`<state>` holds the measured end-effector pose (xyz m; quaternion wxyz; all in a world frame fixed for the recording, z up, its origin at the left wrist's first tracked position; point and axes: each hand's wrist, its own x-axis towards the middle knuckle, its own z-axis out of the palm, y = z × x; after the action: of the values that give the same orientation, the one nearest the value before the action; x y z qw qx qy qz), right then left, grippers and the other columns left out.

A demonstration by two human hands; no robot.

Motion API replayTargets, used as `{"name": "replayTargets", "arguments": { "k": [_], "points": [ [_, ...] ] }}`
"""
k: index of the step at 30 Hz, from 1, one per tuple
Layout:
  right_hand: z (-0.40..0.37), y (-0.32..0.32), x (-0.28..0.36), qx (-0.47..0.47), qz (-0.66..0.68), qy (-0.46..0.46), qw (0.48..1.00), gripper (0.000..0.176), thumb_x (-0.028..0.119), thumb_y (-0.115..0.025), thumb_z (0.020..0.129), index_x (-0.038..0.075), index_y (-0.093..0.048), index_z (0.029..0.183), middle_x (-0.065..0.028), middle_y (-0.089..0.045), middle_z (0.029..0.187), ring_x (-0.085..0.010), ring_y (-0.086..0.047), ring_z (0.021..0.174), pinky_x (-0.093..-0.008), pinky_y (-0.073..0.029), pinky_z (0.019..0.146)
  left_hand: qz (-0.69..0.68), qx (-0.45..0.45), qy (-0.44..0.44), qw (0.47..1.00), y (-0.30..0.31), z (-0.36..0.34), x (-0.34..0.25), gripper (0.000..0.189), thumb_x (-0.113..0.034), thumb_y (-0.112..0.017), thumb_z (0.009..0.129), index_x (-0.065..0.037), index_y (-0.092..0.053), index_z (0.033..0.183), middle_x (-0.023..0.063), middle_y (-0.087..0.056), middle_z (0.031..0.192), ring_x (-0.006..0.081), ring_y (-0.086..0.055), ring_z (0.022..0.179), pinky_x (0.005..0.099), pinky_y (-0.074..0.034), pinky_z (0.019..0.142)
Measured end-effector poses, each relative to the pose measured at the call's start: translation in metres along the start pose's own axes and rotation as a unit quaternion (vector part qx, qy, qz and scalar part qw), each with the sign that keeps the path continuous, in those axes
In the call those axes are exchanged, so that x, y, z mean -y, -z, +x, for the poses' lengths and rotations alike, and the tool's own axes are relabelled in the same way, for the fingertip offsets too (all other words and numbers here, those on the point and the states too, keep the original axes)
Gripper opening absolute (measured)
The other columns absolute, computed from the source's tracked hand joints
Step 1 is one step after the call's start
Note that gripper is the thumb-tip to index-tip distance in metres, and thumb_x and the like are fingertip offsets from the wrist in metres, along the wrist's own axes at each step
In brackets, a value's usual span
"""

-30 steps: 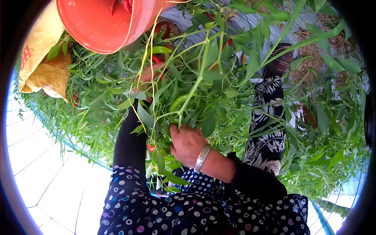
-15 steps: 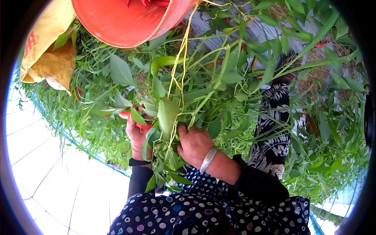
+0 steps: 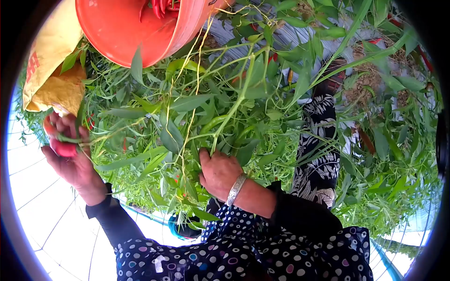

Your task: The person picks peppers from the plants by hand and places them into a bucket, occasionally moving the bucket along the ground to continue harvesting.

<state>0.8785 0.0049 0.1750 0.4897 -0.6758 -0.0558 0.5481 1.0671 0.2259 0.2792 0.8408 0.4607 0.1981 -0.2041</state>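
Observation:
Out at the left, beside the yellow sack, my left hand (image 3: 72, 159) has its fingers curled round red peppers (image 3: 63, 148); a green stem lies across its fingers. My right hand (image 3: 221, 173), with a silver bracelet at the wrist, is closed at the base of a green plant stem (image 3: 241, 98) in the middle of the view. Its fingertips are partly hidden by leaves, but the stem runs into the grip. A curved green pepper (image 3: 187, 65) hangs above, near yellow strings (image 3: 196, 100).
An orange bucket (image 3: 126, 35) holding red peppers is at the top left. The yellow sack (image 3: 51, 56) stands left of it. Dense pepper plants surround both hands. My patterned trouser leg (image 3: 318, 145) is at the right, with pale ground sheeting above.
My left hand has moved left, away from the plant, with red peppers in it. My right hand stays at the stem. The bucket now appears lower and further left, showing more red peppers.

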Motion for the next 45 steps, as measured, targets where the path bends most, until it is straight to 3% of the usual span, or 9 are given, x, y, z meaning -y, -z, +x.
{"name": "replayTargets", "arguments": {
  "k": [4,7,11,16,22,26,30,38,45],
  "points": [
    [-0.006,-0.002,-0.004,-0.053,-0.013,0.028,0.998,0.046,0.024,-0.062,0.072,-0.001,-0.044,0.105,-0.0166,-0.055,0.081,-0.0278,-0.058,0.07,-0.0397,-0.047,0.06,0.342,-0.192,-0.026,0.92,-0.034,0.057,0.014,0.047,-0.024,-0.043,0.089,0.0,-0.032,0.128,0.0235,-0.03,0.133,0.0314,-0.029,0.125,0.0454,-0.032,0.095],
    [-0.008,-0.001,-0.004,-0.068,-0.012,0.03,0.997,0.046,0.024,-0.062,0.072,-0.002,-0.044,0.105,-0.0169,-0.054,0.082,-0.0281,-0.058,0.071,-0.0401,-0.047,0.061,0.408,-0.046,-0.142,0.901,-0.087,0.07,0.091,0.034,-0.011,-0.035,0.088,0.003,-0.043,0.118,0.0235,-0.048,0.117,0.0314,-0.045,0.114,0.0331,-0.04,0.088],
    [-0.009,0.0,-0.007,-0.033,-0.017,0.049,0.998,0.037,0.022,-0.057,0.072,0.002,-0.05,0.102,-0.014,-0.054,0.085,-0.0261,-0.057,0.074,-0.0407,-0.045,0.065,0.478,0.141,0.167,0.851,-0.139,0.087,0.247,0.02,-0.004,-0.041,0.079,0.001,-0.059,0.087,0.0076,-0.062,0.087,0.0146,-0.058,0.083,0.0261,-0.044,0.071],
    [-0.011,-0.028,-0.024,-0.171,-0.056,0.129,0.975,0.041,0.035,-0.047,0.081,0.008,-0.049,0.112,-0.0099,-0.052,0.109,-0.0242,-0.049,0.102,-0.0401,-0.038,0.086,0.869,0.32,0.051,0.373,-0.072,0.119,0.4,0.018,-0.009,-0.05,0.071,-0.007,-0.066,0.078,0.0126,-0.063,0.082,0.0247,-0.06,0.081,0.0339,-0.047,0.069],
    [-0.052,-0.043,-0.055,-0.177,0.064,0.145,0.971,0.043,0.035,-0.043,0.083,0.013,-0.046,0.119,-0.0108,-0.049,0.114,-0.0227,-0.042,0.111,-0.0384,-0.033,0.093,0.905,-0.032,0.121,0.407,-0.025,0.136,0.472,0.026,-0.016,-0.044,0.078,-0.005,-0.062,0.093,0.0159,-0.061,0.089,0.0262,-0.058,0.085,0.0306,-0.044,0.077],
    [-0.074,-0.039,-0.067,-0.172,0.094,0.147,0.97,0.043,0.035,-0.043,0.082,0.013,-0.046,0.119,-0.011,-0.049,0.114,-0.023,-0.042,0.111,-0.0387,-0.034,0.092,0.796,0.241,0.181,0.525,0.018,0.143,0.452,0.031,-0.019,-0.044,0.078,-0.001,-0.058,0.1,0.023,-0.054,0.109,0.0332,-0.053,0.1,0.0388,-0.04,0.088],
    [-0.072,-0.04,-0.066,-0.175,0.113,0.154,0.966,0.043,0.034,-0.044,0.082,0.014,-0.046,0.119,-0.0112,-0.049,0.114,-0.0233,-0.042,0.11,-0.039,-0.034,0.092,0.775,0.022,0.396,0.492,-0.037,0.137,0.439,0.03,-0.018,-0.048,0.077,-0.006,-0.059,0.103,0.0173,-0.056,0.109,0.0341,-0.052,0.102,0.0409,-0.043,0.084],
    [-0.058,-0.046,-0.059,-0.204,0.123,0.174,0.956,0.042,0.034,-0.044,0.082,0.015,-0.047,0.119,-0.0116,-0.048,0.114,-0.0239,-0.043,0.109,-0.0395,-0.035,0.091,0.861,0.171,0.168,0.448,-0.067,0.127,0.418,0.026,-0.024,-0.047,0.077,-0.004,-0.063,0.083,0.0174,-0.061,0.08,0.0357,-0.058,0.08,0.0385,-0.046,0.073],
    [-0.038,-0.051,-0.067,-0.242,0.119,0.184,0.945,0.042,0.033,-0.045,0.081,0.016,-0.047,0.12,-0.012,-0.048,0.114,-0.0244,-0.044,0.108,-0.04,-0.036,0.09,0.508,0.054,0.204,0.835,-0.092,0.04,0.396,0.023,-0.014,-0.056,0.075,-0.001,-0.054,0.095,0.0168,-0.057,0.073,0.0312,-0.055,0.069,0.0351,-0.044,0.064]
  ]
}}
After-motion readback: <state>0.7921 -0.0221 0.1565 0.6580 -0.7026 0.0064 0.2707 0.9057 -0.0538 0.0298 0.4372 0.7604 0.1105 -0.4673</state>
